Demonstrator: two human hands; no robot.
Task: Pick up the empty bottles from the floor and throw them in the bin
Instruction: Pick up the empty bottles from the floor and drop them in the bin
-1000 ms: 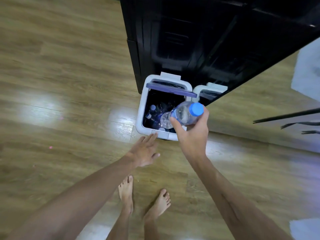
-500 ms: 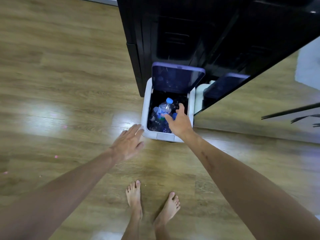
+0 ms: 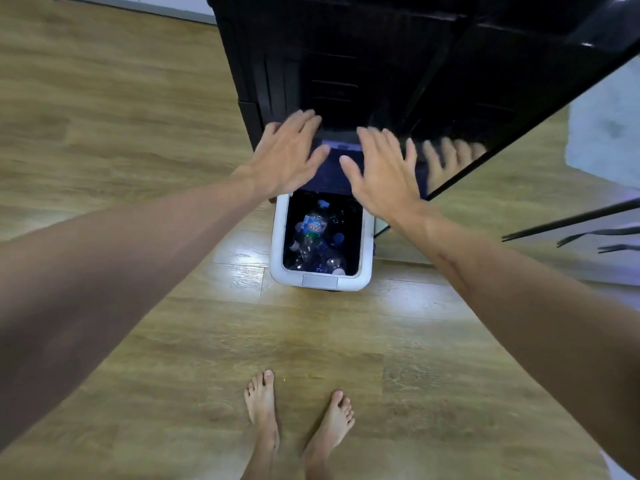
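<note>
Both hands empty now: left hand (image 3: pixel 289 152) and right hand (image 3: pixel 382 171) are spread flat, fingers straight, side by side but apart over the raised purple lid (image 3: pixel 334 174) of the white bin (image 3: pixel 320 282). Half a second ago the right hand was down in the bin with a bottle; that bottle is released, and the bottles (image 3: pixel 313 237) lie piled inside. No bottles visible on the wood floor (image 3: pixel 311 341), so the task looks near done, lid closing likely next.
</note>
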